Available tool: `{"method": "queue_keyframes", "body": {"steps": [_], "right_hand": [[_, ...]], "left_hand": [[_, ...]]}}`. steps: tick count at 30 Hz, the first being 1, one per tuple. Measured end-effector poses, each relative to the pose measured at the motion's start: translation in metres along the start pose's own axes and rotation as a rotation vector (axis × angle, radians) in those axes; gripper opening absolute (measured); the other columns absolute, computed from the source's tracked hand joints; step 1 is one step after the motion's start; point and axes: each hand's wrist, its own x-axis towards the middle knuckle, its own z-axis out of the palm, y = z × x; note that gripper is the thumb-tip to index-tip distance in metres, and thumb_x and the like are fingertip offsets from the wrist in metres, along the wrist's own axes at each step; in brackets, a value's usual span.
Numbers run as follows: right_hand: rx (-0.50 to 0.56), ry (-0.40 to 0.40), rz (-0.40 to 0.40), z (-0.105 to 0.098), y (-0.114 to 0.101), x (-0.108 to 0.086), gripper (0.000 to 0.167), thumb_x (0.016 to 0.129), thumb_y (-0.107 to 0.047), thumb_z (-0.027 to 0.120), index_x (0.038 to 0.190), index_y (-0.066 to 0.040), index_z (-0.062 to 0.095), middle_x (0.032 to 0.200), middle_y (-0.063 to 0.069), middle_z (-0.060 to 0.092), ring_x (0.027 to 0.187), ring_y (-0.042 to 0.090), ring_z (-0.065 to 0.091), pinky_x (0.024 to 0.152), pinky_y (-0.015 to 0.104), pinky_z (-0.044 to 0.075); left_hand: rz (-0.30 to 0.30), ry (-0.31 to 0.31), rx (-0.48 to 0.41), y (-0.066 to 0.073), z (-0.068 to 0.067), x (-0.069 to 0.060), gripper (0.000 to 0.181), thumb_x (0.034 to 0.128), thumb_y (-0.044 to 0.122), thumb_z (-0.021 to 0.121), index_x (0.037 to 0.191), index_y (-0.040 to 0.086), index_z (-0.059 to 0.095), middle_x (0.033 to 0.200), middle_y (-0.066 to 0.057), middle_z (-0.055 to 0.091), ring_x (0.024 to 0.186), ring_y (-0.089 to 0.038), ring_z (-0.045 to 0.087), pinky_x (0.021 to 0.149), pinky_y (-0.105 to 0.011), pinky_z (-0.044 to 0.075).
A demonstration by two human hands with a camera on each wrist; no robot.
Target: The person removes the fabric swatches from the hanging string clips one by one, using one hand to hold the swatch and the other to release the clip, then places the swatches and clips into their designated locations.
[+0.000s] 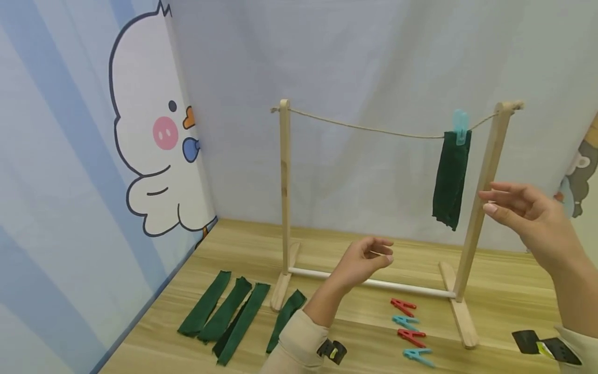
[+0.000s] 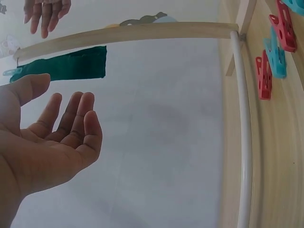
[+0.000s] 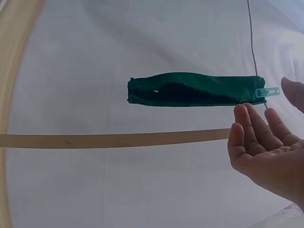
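Observation:
A dark green cloth strip [image 1: 451,182] hangs from the string [image 1: 364,128], pinned near its right end by a light blue clothespin [image 1: 460,126]. My right hand [image 1: 532,218] is held in the air beside the rack's right post, fingers loosely bent and nothing in them. Lower down, in front of the rack, my left hand [image 1: 366,258] hovers with relaxed fingers and holds nothing. Below it to the right lie red clothespins [image 1: 411,336] and blue clothespins [image 1: 417,356] in a column. Several green cloth strips [image 1: 205,306] lie on the table at the left.
The wooden rack has a left post [image 1: 285,192], a right post [image 1: 481,202] and a white bottom rod [image 1: 402,288]. Its feet [image 1: 464,322] stand on the wood-grain table [image 1: 364,337]. A curtain with a cartoon bird [image 1: 145,67] closes off the left side.

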Motion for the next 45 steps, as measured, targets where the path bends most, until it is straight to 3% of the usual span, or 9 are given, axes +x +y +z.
{"method": "queue_keyframes", "body": {"steps": [8, 16, 26, 32, 35, 39, 44, 45], "right_hand": [[0.021, 0.045, -0.016, -0.007, -0.007, 0.009, 0.043, 0.091, -0.001, 0.058, 0.132, -0.007, 0.047, 0.114, -0.011, 0.059, 0.099, -0.001, 0.056, 0.078, 0.008, 0.04], [0.075, 0.093, -0.056, -0.014, -0.017, 0.022, 0.044, 0.088, 0.005, 0.059, 0.13, -0.007, 0.05, 0.114, -0.008, 0.06, 0.097, 0.001, 0.058, 0.078, 0.01, 0.042], [0.084, 0.09, -0.051, -0.018, -0.032, 0.039, 0.045, 0.088, 0.002, 0.061, 0.131, -0.007, 0.049, 0.118, -0.007, 0.058, 0.099, 0.003, 0.056, 0.078, 0.008, 0.041], [0.28, 0.058, -0.094, -0.014, -0.045, 0.052, 0.045, 0.086, 0.008, 0.061, 0.127, -0.004, 0.051, 0.116, -0.002, 0.06, 0.101, 0.008, 0.057, 0.079, 0.011, 0.043], [0.344, 0.05, -0.101, -0.012, -0.05, 0.058, 0.045, 0.085, 0.009, 0.061, 0.127, -0.004, 0.051, 0.117, 0.0, 0.06, 0.103, 0.009, 0.057, 0.078, 0.011, 0.043], [0.305, 0.067, -0.112, -0.012, -0.054, 0.065, 0.045, 0.085, 0.007, 0.061, 0.128, -0.005, 0.051, 0.119, -0.001, 0.059, 0.105, 0.008, 0.056, 0.077, 0.011, 0.044], [0.211, 0.082, -0.089, -0.015, -0.057, 0.073, 0.047, 0.086, 0.003, 0.062, 0.13, -0.009, 0.049, 0.12, -0.001, 0.058, 0.104, 0.007, 0.056, 0.077, 0.01, 0.043], [0.235, 0.078, -0.088, -0.016, -0.057, 0.075, 0.047, 0.086, 0.004, 0.062, 0.129, -0.009, 0.05, 0.12, 0.0, 0.058, 0.103, 0.007, 0.056, 0.077, 0.011, 0.043]], "left_hand": [[0.015, 0.015, 0.012, 0.003, 0.009, 0.017, 0.025, 0.0907, 0.014, 0.061, 0.116, 0.014, 0.061, 0.102, 0.001, 0.062, 0.085, -0.007, 0.059, 0.074, -0.028, 0.049], [0.05, 0.037, 0.012, 0.016, 0.019, 0.036, 0.025, 0.0897, 0.011, 0.062, 0.115, 0.012, 0.062, 0.106, 0.0, 0.062, 0.086, -0.006, 0.059, 0.073, -0.023, 0.047], [0.064, 0.079, -0.008, 0.025, 0.027, 0.058, 0.026, 0.0885, 0.01, 0.063, 0.114, 0.009, 0.063, 0.104, 0.002, 0.062, 0.085, -0.006, 0.058, 0.073, -0.023, 0.047], [0.061, 0.085, -0.025, 0.023, 0.035, 0.068, 0.025, 0.0893, 0.011, 0.062, 0.114, 0.009, 0.062, 0.107, -0.005, 0.062, 0.083, -0.006, 0.057, 0.072, -0.023, 0.047], [0.052, 0.084, -0.021, 0.021, 0.04, 0.074, 0.026, 0.0892, 0.012, 0.063, 0.115, 0.008, 0.062, 0.107, -0.003, 0.062, 0.083, -0.006, 0.057, 0.072, -0.023, 0.047], [0.043, 0.079, -0.021, 0.022, 0.048, 0.084, 0.031, 0.0888, 0.013, 0.063, 0.119, 0.007, 0.06, 0.108, 0.0, 0.061, 0.085, -0.006, 0.057, 0.073, -0.023, 0.047], [0.001, 0.132, -0.01, 0.027, 0.055, 0.094, 0.035, 0.0877, 0.017, 0.066, 0.122, 0.011, 0.058, 0.113, -0.001, 0.059, 0.09, -0.009, 0.055, 0.072, -0.026, 0.047], [-0.014, 0.147, -0.01, 0.028, 0.056, 0.096, 0.036, 0.0875, 0.018, 0.066, 0.122, 0.013, 0.058, 0.114, -0.001, 0.058, 0.091, -0.01, 0.055, 0.073, -0.026, 0.047]]}}
